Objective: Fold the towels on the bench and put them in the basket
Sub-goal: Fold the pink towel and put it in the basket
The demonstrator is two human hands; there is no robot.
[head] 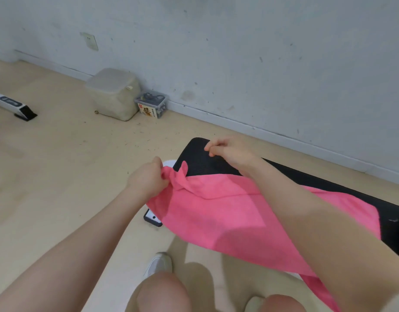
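here, a pink towel (227,212) lies spread over the near end of a black padded bench (200,158), its lower part hanging off the bench's near edge toward the person's knees. the left hand (149,179) grips a bunched corner of the towel at the bench's left edge, fingers curled tight around the fabric, with a small twist of cloth poking up just beside the knuckles. the right hand (227,152) hovers over the bare far end of the bench, beyond the towel's far edge; its fingers are curled with the tips drawn together, and it seems to hold nothing, though the blur makes a pinch of thread or cloth hard to rule out. the right forearm crosses above the towel.

under the bench's left edge a white and black foot of its frame (153,218) rests on the pale wooden floor (58,165). by the grey wall (239,52) sit a beige lidded bin (114,93) and, touching its right side, a small clear box (151,105) with a red and yellow label. a white and black bar (12,105) lies on the floor at the far left. a grey shoe (159,264) shows below, near the bare knees
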